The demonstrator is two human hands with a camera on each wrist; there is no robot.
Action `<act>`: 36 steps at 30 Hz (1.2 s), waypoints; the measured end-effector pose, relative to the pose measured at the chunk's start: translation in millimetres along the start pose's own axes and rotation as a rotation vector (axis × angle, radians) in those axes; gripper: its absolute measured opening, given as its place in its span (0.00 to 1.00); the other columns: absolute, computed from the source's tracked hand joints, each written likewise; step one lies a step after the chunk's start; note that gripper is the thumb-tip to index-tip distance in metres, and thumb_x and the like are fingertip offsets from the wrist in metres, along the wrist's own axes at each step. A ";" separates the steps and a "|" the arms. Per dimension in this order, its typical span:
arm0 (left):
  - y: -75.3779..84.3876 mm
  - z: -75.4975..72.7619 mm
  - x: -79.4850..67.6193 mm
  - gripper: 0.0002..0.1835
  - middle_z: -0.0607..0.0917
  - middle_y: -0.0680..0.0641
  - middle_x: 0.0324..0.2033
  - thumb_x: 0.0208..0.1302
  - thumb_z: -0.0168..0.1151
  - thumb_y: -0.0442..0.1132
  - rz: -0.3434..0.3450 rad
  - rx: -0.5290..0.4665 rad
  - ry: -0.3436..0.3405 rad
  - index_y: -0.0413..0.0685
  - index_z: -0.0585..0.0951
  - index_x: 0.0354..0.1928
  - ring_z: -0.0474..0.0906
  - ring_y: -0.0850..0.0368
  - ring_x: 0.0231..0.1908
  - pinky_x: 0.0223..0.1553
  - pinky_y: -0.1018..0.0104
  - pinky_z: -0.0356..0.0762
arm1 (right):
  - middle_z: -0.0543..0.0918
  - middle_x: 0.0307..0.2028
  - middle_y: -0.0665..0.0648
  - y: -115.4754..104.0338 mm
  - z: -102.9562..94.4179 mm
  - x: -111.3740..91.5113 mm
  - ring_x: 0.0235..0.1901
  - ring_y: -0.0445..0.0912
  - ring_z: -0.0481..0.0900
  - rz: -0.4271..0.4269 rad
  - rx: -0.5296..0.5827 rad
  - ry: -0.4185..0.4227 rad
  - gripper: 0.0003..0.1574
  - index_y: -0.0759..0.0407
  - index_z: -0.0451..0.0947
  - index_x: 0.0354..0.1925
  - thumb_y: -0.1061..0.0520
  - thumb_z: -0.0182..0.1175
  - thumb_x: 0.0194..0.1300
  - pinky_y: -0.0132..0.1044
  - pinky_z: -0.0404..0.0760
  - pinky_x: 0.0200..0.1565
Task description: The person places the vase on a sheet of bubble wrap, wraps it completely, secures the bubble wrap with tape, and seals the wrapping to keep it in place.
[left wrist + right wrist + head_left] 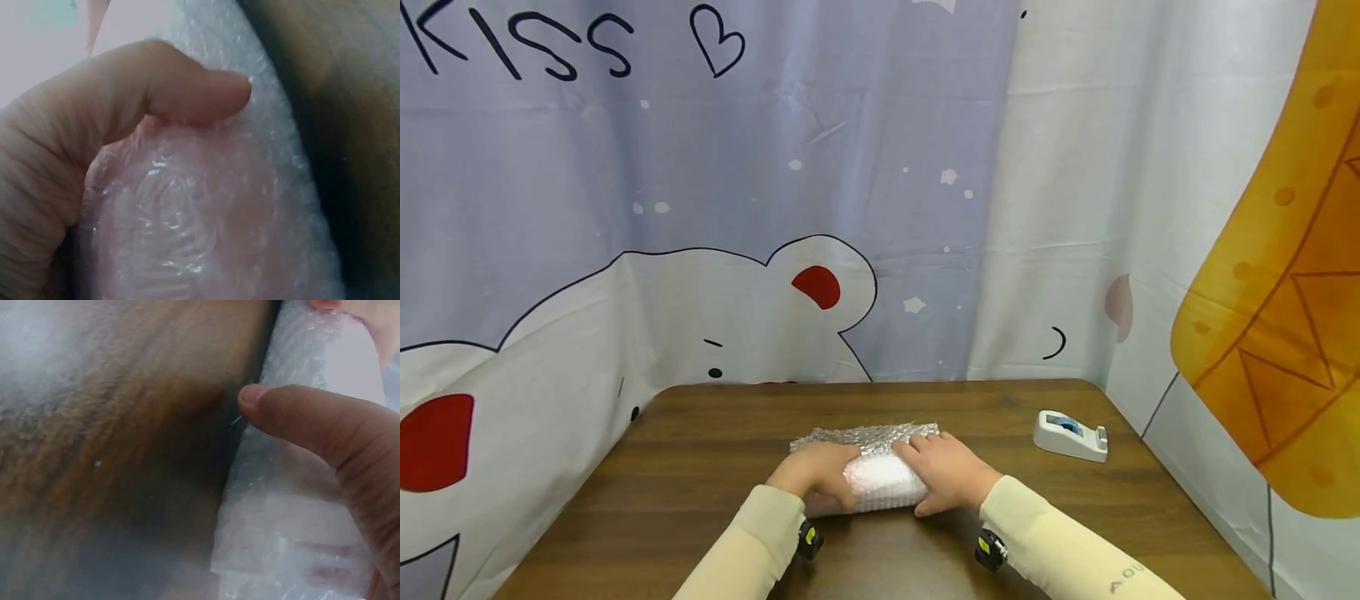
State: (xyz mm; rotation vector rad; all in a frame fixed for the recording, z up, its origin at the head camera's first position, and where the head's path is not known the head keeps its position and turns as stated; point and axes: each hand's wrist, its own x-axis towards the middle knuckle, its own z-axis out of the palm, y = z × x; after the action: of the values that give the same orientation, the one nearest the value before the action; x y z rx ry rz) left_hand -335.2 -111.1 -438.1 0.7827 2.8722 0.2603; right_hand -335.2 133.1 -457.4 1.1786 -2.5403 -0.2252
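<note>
A roll-shaped bundle in bubble wrap [883, 483] lies on the wooden table, with something pale pink and white showing through the clear layers. A loose flap of the wrap [880, 435] spreads behind it. My left hand [820, 471] grips the bundle's left end, its thumb [212, 97] lying across the wrap in the left wrist view. At the other end my right hand [947, 471] holds the roll, fingers over the top and the thumb [281, 409] along the near side. What is inside is blurred by the wrap.
A white tape dispenser [1070, 436] with a blue-cored roll stands at the right rear of the table [715, 467]. Behind the table hangs a printed curtain [910, 208], which also runs along both sides.
</note>
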 end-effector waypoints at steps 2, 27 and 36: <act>0.4 -1.3 -0.1 0.34 0.80 0.56 0.38 0.26 0.72 0.49 -0.005 -0.035 -0.019 0.54 0.76 0.46 0.76 0.55 0.38 0.39 0.58 0.73 | 0.74 0.40 0.51 0.4 2.0 0.3 0.38 0.49 0.75 -0.006 0.015 0.023 0.60 0.52 0.64 0.58 0.32 0.71 0.26 0.45 0.74 0.41; 20.9 20.5 -6.4 0.59 0.71 0.43 0.49 0.17 0.80 0.58 -0.014 0.382 0.257 0.61 0.64 0.62 0.68 0.40 0.51 0.54 0.35 0.56 | 0.72 0.58 0.50 15.8 -3.7 18.0 0.53 0.44 0.72 0.184 0.510 -0.388 0.63 0.56 0.61 0.65 0.39 0.71 0.30 0.37 0.72 0.49; 11.5 30.6 2.0 0.43 0.73 0.50 0.38 0.24 0.77 0.50 0.075 0.394 0.375 0.56 0.71 0.52 0.73 0.44 0.39 0.41 0.48 0.71 | 0.73 0.54 0.47 17.2 -4.6 21.1 0.50 0.40 0.72 0.226 0.591 -0.439 0.61 0.53 0.62 0.63 0.37 0.71 0.29 0.36 0.72 0.46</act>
State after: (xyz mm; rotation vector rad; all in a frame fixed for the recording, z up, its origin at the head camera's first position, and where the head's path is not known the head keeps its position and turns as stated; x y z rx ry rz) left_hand -325.4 -96.5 -465.7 1.0013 3.3059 -0.1812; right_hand -358.5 128.0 -443.6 1.0982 -3.2352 0.3944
